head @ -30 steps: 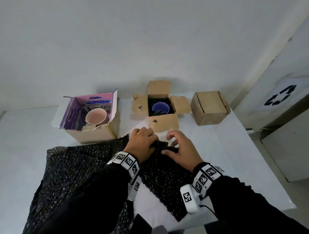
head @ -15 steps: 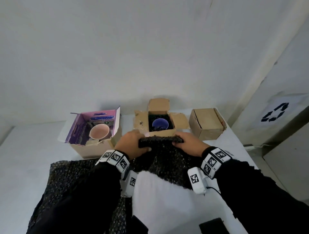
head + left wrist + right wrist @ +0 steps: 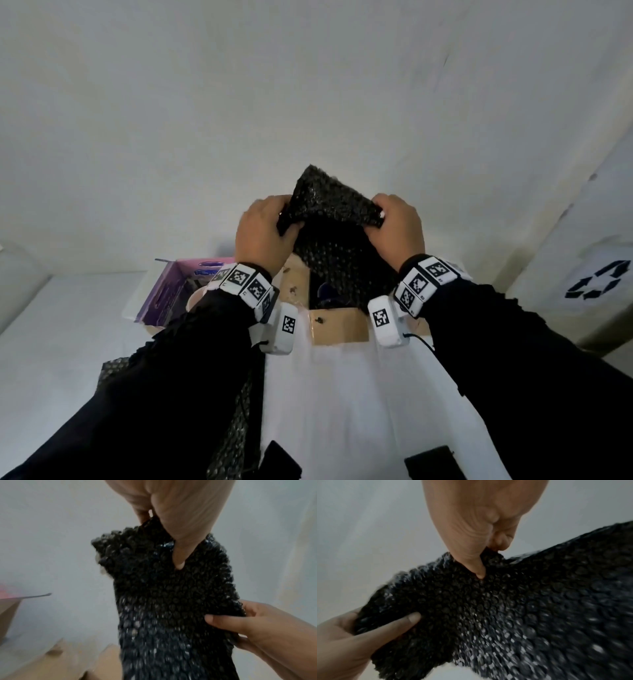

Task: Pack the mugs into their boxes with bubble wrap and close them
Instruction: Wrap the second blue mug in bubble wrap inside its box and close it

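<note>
Both hands hold a folded piece of black bubble wrap point(image 3: 329, 209) up in the air above the open brown box point(image 3: 339, 327). My left hand point(image 3: 286, 224) grips its left edge and my right hand point(image 3: 375, 222) grips its right edge. The left wrist view shows my left thumb point(image 3: 180, 555) pressed into the bubble wrap point(image 3: 171, 601). My right thumb point(image 3: 477, 568) pinches the bubble wrap point(image 3: 505, 608) in the right wrist view. A sliver of the blue mug point(image 3: 323, 291) shows inside the brown box. The pink mug point(image 3: 194, 298) sits in the purple box point(image 3: 171, 294) at the left.
More black bubble wrap point(image 3: 236, 428) lies on the white table point(image 3: 342, 394) under my left arm. A white bin with a recycling sign point(image 3: 596, 284) stands at the right. Two dark objects point(image 3: 431, 466) sit at the table's near edge. A white wall rises behind the boxes.
Both hands lifted the folded end of the bubble wrap off the table and raised it above the open brown box. The head view tilted upward.
</note>
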{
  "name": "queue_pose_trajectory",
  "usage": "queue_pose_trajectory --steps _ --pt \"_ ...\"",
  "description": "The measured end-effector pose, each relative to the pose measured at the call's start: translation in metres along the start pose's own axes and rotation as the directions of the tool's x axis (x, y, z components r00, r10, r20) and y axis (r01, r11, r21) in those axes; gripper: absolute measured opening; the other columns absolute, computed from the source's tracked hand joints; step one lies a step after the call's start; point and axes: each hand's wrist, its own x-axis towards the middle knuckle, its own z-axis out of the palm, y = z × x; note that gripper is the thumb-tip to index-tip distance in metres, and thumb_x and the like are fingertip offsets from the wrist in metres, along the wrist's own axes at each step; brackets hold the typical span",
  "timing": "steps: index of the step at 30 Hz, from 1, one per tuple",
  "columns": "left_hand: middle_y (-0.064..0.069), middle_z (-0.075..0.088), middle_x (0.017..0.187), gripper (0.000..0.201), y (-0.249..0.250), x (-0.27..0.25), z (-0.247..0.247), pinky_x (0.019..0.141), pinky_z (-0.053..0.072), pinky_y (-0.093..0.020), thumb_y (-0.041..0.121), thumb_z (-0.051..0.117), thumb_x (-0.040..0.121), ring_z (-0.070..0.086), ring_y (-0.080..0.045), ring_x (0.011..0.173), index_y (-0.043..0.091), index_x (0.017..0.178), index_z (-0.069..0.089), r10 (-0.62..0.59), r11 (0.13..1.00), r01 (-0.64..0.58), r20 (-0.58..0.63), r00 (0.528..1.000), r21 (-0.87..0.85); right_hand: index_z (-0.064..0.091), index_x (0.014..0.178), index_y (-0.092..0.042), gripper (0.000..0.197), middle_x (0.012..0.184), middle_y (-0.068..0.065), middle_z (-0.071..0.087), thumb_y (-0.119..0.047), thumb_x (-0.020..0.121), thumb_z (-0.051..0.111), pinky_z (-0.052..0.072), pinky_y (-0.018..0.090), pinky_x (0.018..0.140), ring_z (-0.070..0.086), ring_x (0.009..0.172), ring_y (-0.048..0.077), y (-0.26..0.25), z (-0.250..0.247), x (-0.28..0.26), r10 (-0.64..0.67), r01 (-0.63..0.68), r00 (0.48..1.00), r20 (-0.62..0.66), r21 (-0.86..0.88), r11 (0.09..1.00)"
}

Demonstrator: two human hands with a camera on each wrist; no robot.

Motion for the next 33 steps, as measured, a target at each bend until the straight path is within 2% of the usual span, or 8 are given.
queue_pose_trajectory --steps 6,10,13,17,20,25,30,33 --pt "0.002 0.053 0.084 0.022 0.0 0.007 0.009 0.072 0.03 -0.031 0.021 0.067 0.073 0.045 -0.02 0.084 0.02 0.095 0.066 0.216 0.975 -0.207 -0.117 0.969 0.08 0.055 0.089 -0.009 0.021 0.091 0.008 0.054 0.001 0.072 0.063 0.054 0.047 0.069 0.056 0.078 0.025 0.02 0.014 0.018 -0.049 0.069 0.993 -0.11 0.189 0.98" --pt "-0.005 0.055 0.086 0.025 -0.006 -0.018 0.023 0.065 0.035 -0.033 0.022 0.068 0.067 0.047 -0.024 0.079 0.013 0.09 0.063 0.293 0.937 -0.309 0.111 0.95 0.163 0.054 0.105 -0.013 0.032 0.105 0.004 0.054 -0.011 0.077 0.07 0.053 0.046 0.082 0.057 0.093 0.022 0.042 0.032 -0.012 -0.031 0.022 0.999 0.029 0.257 0.966" --pt "-0.001 0.061 0.085 0.024 -0.012 -0.045 0.042 0.057 0.046 -0.032 0.022 0.071 0.068 0.058 -0.025 0.071 0.017 0.09 0.062 0.227 0.942 -0.298 0.359 0.905 0.156 0.041 0.136 -0.014 0.072 0.129 0.009 0.048 -0.026 0.074 0.076 0.039 0.035 0.098 0.047 0.116 0.025 0.058 0.038 -0.048 -0.226 0.225 0.974 0.011 0.051 0.973" --pt "0.002 0.058 0.086 0.021 -0.006 -0.07 0.064 0.047 0.039 -0.027 0.029 0.068 0.072 0.059 -0.023 0.065 0.021 0.09 0.061 0.152 0.93 -0.297 0.509 0.847 0.217 0.056 0.117 -0.019 0.046 0.116 0.007 0.053 -0.018 0.072 0.068 0.036 0.037 0.085 0.048 0.102 0.028 0.071 0.044 -0.08 -0.508 0.519 0.855 0.107 -0.201 0.831" --pt "0.003 0.058 0.088 0.028 -0.008 -0.076 0.075 0.064 0.042 -0.031 0.03 0.069 0.069 0.057 -0.022 0.076 0.024 0.095 0.06 0.084 0.944 -0.244 0.552 0.83 0.224 0.058 0.099 -0.018 0.032 0.095 0.003 0.057 -0.005 0.071 0.067 0.043 0.036 0.068 0.053 0.083 0.026 0.084 0.054 -0.086 -0.412 0.478 0.849 0.33 -0.146 0.866" --pt "0.005 0.067 0.087 0.022 -0.032 -0.085 0.079 0.087 0.042 -0.034 0.031 0.06 0.084 0.062 -0.02 0.081 0.026 0.105 0.055 -0.077 0.974 -0.076 0.622 0.78 0.215 0.045 0.115 -0.017 0.035 0.112 0.005 0.054 -0.006 0.084 0.056 0.035 0.03 0.058 0.056 0.073 0.023 0.087 0.055 -0.088 -0.154 0.205 0.862 0.484 -0.055 0.977" --pt "-0.001 0.065 0.077 0.016 -0.043 -0.087 0.088 0.095 0.037 -0.032 0.032 0.038 0.1 0.061 -0.024 0.074 0.02 0.101 0.049 -0.087 0.974 -0.069 0.642 0.762 0.214 0.041 0.104 -0.02 0.024 0.09 -0.004 0.054 -0.031 0.09 0.057 0.036 0.027 0.056 0.051 0.065 0.013 0.08 0.063 -0.083 -0.16 0.172 0.803 0.574 0.035 0.984" --pt "-0.003 0.067 0.082 0.018 -0.038 -0.087 0.098 0.083 0.035 -0.028 0.03 0.033 0.102 0.062 -0.026 0.081 0.018 0.107 0.046 -0.096 0.961 -0.092 0.628 0.772 0.26 0.042 0.103 -0.022 0.02 0.079 -0.005 0.059 -0.039 0.095 0.048 0.034 0.028 0.073 0.055 0.076 0.017 0.08 0.074 -0.082 -0.158 0.208 0.8 0.578 -0.021 0.978"
